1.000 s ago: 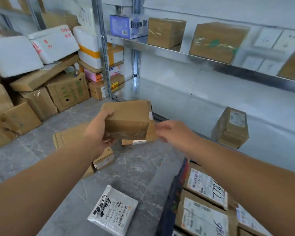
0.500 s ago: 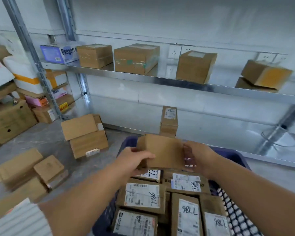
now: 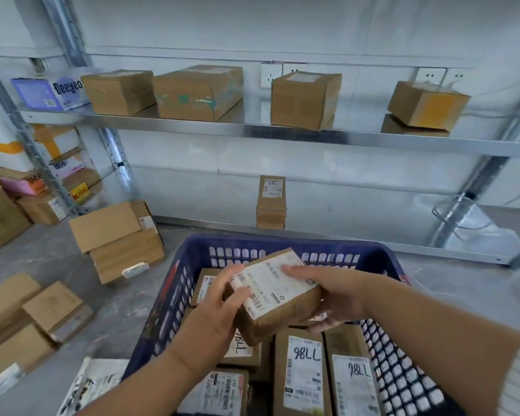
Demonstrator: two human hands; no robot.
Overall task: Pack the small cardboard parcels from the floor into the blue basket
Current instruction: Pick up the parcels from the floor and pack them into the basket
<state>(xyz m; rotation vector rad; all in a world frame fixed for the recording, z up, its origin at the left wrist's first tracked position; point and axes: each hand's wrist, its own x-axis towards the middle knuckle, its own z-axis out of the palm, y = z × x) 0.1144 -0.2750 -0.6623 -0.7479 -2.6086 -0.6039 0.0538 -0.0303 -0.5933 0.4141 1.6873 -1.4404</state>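
Observation:
A small cardboard parcel [image 3: 275, 295] with a white label facing up is held over the blue basket [image 3: 282, 244], tilted. My left hand [image 3: 219, 313] grips its near left end and my right hand [image 3: 333, 295] grips its right side. Inside the basket lie several labelled parcels [image 3: 303, 367], some marked "98LL". On the floor to the left sit a stack of cardboard parcels [image 3: 117, 238] and more brown parcels [image 3: 36, 310].
A metal shelf [image 3: 282, 136] carries several brown boxes and a purple box [image 3: 48, 91]. An upright parcel [image 3: 270, 202] stands on the lower shelf behind the basket. A white plastic mailer [image 3: 90, 385] lies on the floor at bottom left. Stacked cartons fill the far left.
I carried the parcel from the floor stack to above the basket and turned it so its white label faces up. The view swung right onto the basket.

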